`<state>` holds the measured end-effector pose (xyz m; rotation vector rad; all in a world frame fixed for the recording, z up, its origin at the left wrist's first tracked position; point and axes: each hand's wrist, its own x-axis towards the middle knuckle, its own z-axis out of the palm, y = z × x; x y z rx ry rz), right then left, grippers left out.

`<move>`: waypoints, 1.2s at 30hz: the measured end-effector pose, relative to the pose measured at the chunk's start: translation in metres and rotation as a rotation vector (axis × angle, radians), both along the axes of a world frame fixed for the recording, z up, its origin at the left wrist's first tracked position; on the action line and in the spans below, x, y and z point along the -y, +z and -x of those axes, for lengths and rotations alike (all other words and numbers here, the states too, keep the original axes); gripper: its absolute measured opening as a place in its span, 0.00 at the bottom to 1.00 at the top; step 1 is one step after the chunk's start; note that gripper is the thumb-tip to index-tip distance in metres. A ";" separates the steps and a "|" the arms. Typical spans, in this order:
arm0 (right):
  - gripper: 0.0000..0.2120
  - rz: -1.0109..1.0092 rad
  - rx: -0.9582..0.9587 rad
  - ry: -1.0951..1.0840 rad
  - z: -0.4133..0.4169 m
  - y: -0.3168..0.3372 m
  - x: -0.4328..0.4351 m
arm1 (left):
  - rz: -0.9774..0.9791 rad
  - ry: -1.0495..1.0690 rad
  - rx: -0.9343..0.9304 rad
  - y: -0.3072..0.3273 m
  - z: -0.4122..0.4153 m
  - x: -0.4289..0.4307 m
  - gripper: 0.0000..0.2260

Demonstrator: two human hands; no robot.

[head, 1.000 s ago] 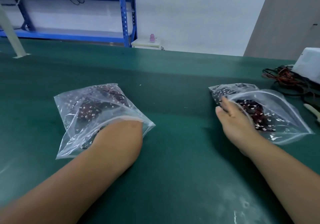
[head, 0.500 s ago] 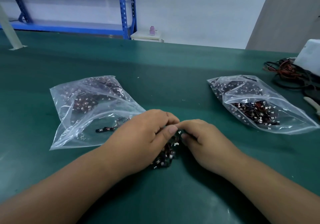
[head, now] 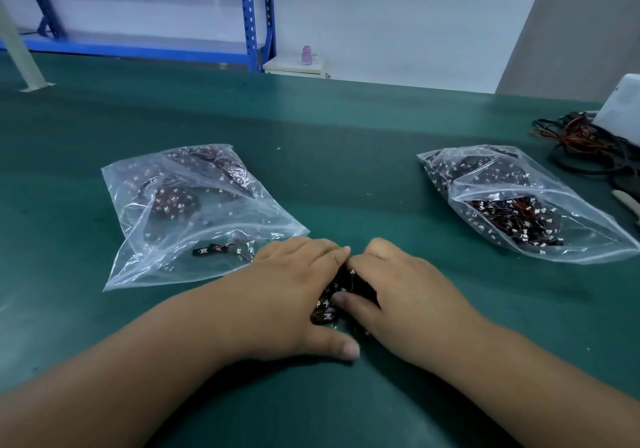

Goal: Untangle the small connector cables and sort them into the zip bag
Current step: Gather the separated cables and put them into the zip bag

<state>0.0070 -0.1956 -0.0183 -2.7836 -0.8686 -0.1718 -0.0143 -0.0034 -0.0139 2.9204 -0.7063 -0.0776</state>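
Two hands meet over one dark clump of connector cables (head: 328, 309) on the green worktop (head: 346, 170). The left hand (head: 294, 292) and right hand (head: 408, 292) both grip it, fingers (head: 325, 248) curled round it. Two clear zip bags hold more cables: the left bag (head: 242, 215) just beside the left hand, the right bag (head: 571, 212) well apart. One heap of loose wires (head: 581, 143) lies far right.

No legible writing

You had nothing readable before you: the white box (head: 621, 108) at the right edge of the table (head: 346, 129) bore only a faint, blurred mark.
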 end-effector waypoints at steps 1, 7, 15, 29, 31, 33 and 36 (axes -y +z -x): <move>0.14 -0.040 -0.003 0.007 0.001 -0.001 -0.002 | 0.016 0.009 0.032 0.000 -0.001 0.002 0.45; 0.05 -0.591 -0.221 -0.040 -0.001 -0.004 -0.004 | 0.087 0.011 0.110 0.006 -0.003 0.005 0.14; 0.06 -1.096 -0.420 -0.234 -0.024 0.000 0.012 | -0.080 0.168 0.093 0.021 -0.005 -0.012 0.07; 0.10 -0.598 -0.068 -0.237 -0.038 -0.001 0.025 | -0.034 0.110 0.090 0.026 0.004 -0.002 0.23; 0.07 -0.573 -0.039 -0.129 -0.032 0.000 0.024 | -0.058 0.074 0.101 0.022 0.002 0.000 0.22; 0.06 -0.442 -0.040 -0.035 -0.025 0.000 0.021 | -0.055 0.056 0.104 0.019 0.000 0.002 0.19; 0.20 -0.216 -0.066 0.047 -0.018 -0.002 0.014 | -0.012 0.039 0.127 0.016 -0.001 0.006 0.14</move>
